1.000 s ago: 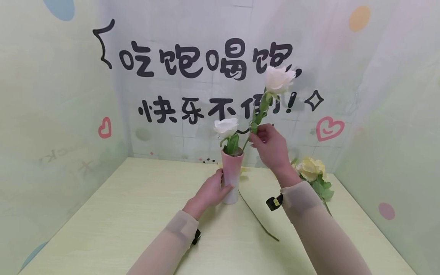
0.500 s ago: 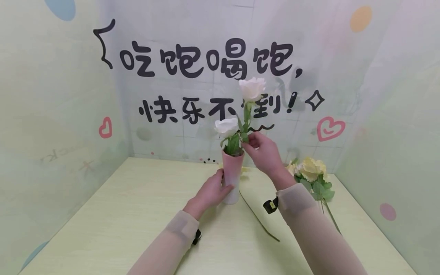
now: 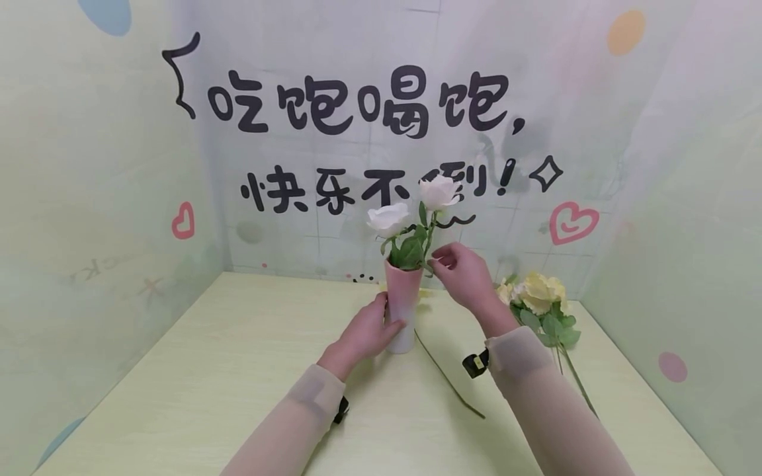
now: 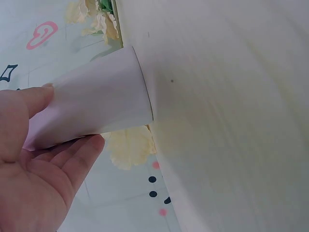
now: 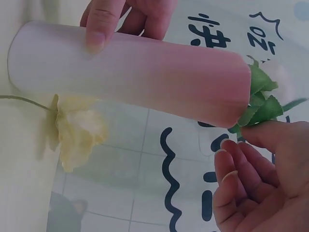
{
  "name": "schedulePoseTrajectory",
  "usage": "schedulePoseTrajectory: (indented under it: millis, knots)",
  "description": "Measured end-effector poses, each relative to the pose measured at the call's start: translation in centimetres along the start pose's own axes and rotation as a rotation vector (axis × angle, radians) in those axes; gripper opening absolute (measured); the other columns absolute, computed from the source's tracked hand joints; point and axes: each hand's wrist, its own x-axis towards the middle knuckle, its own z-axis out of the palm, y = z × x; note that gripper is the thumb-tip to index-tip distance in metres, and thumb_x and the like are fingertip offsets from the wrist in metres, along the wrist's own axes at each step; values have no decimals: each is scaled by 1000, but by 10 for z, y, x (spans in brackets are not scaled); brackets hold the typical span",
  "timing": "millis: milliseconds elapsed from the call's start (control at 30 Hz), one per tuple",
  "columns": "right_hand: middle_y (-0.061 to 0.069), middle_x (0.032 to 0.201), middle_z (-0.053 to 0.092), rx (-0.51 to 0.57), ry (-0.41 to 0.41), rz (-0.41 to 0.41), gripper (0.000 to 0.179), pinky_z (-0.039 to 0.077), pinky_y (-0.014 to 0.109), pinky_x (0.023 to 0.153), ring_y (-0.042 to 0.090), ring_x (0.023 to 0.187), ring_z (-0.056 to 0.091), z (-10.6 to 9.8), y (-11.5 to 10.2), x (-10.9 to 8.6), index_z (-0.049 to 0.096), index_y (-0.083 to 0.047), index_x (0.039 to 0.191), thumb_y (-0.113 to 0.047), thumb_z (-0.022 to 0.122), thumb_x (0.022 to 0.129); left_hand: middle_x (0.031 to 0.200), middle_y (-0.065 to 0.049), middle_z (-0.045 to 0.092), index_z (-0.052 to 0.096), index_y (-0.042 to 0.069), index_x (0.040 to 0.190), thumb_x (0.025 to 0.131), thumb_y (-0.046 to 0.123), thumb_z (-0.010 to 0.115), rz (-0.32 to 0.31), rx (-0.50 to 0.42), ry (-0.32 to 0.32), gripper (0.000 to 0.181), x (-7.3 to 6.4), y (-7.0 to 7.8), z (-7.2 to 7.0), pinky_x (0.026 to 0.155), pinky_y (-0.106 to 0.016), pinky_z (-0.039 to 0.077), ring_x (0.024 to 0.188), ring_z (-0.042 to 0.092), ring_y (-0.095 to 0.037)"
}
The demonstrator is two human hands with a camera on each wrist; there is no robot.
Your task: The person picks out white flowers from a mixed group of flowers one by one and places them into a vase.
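Observation:
My left hand [image 3: 364, 327] grips the lower part of a tall vase [image 3: 403, 297], pink at the top fading to white at its foot. The vase stands upright on the table. Two artificial roses are in it: a white one [image 3: 388, 218] leaning left, and a pale pink one [image 3: 439, 192] rising higher at the right. Beside the rim is my right hand [image 3: 467, 274], its thumb and fingers apart and loosely bent. In the right wrist view, the thumb tip touches the green leaves [image 5: 260, 108] at the vase's mouth. Inside the vase, the lower stems are hidden.
A yellow flower [image 5: 79, 130] lies behind the vase, its stem [image 3: 449, 377] running forward along the table [image 3: 238, 383]. More yellow flowers [image 3: 538, 294] with leaves lie at the back right. A printed backdrop [image 3: 333, 39] closes off the rear and sides.
The pale pink rose has gone down into the vase, its bloom dropping lower. My right hand has come down with it and its fingers have parted. The left hand stays on the vase.

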Motion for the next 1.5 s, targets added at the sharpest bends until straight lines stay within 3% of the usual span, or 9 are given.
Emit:
schedulePoseTrajectory:
  millis: [267,600,1267,1500]
  knots:
    - [15,113,76,19,-35,23,30,61,48,91,32,107,72,-3,17,-13,72,-5,127,-26,63,108,160,-27,56,38,-7,162,111,24,68,0,12,3,67,0,1,-1,122,-55,51,147,59,-41]
    - [12,109,75,15,-42,35,26,56,35,81,26,99,69,-2,39,-32,73,-5,123,-25,65,109,160,-28,56,37,-9,162,110,22,67,0,4,1,67,-1,1,-1,121,-56,52,146,60,-42]
    - [5,100,77,-24,-48,56,19,55,33,75,17,88,69,9,86,-64,75,-7,116,-23,68,108,160,-29,55,36,-9,163,111,22,67,5,3,-4,68,-1,4,1,122,-56,51,147,59,-42]
    - [10,105,78,-23,-45,83,20,57,35,77,23,94,71,6,101,-62,74,-6,118,-22,67,109,158,-28,57,38,-8,162,110,23,68,7,2,13,67,0,2,1,120,-56,52,145,60,-41]
